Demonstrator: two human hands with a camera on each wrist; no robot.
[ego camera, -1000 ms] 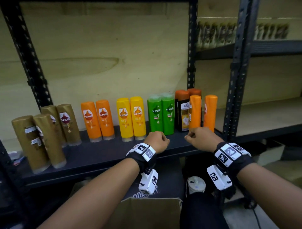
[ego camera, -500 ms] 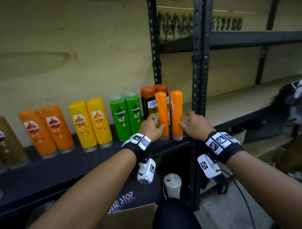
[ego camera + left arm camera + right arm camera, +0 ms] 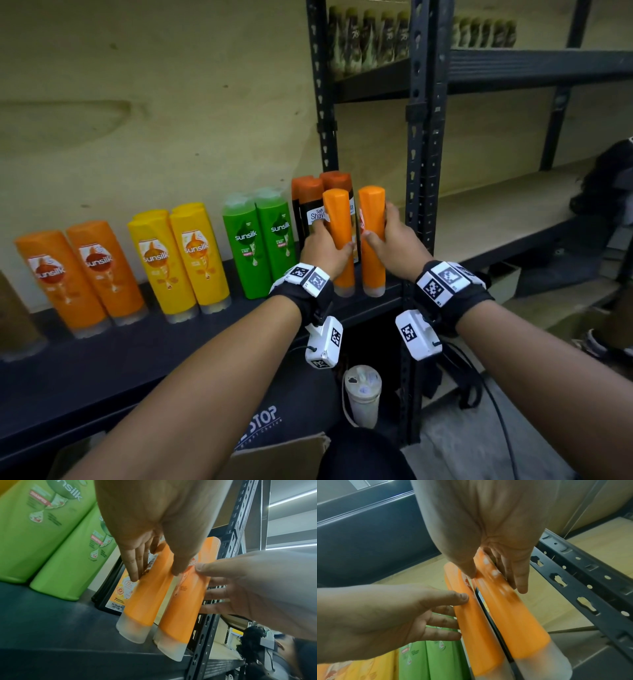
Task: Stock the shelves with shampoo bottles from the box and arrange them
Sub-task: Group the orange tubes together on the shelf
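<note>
Two slim orange shampoo bottles stand caps-down at the right end of the dark shelf, turned edge-on. My left hand grips the left orange bottle between thumb and fingers. My right hand grips the right orange bottle the same way. In the left wrist view the left hand pinches the left bottle beside the right bottle. In the right wrist view the right hand clasps the right bottle. Both bottles touch the shelf.
Behind them stand dark bottles with orange caps. Leftwards are green, yellow and orange sunsilk bottles. A black upright post is just right of my right hand. A cardboard box and white cup lie below.
Both hands rose from the shelf's front edge to the two slim orange bottles and took hold of them. The view swung to the right.
</note>
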